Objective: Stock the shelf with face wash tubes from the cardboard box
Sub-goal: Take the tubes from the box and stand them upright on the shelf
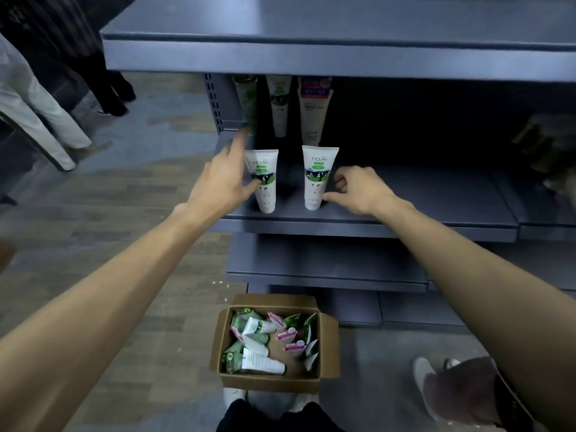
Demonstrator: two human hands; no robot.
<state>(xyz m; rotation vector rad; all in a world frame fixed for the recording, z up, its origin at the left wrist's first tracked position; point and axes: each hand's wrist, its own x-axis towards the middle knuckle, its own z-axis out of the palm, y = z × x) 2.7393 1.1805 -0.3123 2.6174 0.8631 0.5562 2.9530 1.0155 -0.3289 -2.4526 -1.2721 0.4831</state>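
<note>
Two white face wash tubes stand cap-down near the shelf (pixel 405 194) front. The left hand (pixel 224 179), fingers spread, thumb touching the left tube (pixel 263 182), seems to steady it. The right hand (pixel 358 190), grip loosely curled and holding nothing, nudges the right tube (pixel 316 179). The cardboard box (pixel 274 378) sits at six o'clock, stock remaining.

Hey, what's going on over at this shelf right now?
A person is stocking a grey shelf with face wash tubes. Two white tubes stand upright on their caps at the front: the left hand touches the left tube with fingers extended, and the right hand rests beside the right tube, thumb against its base. Three more tubes stand behind them. On the floor below, an open cardboard box holds many more tubes.
</note>
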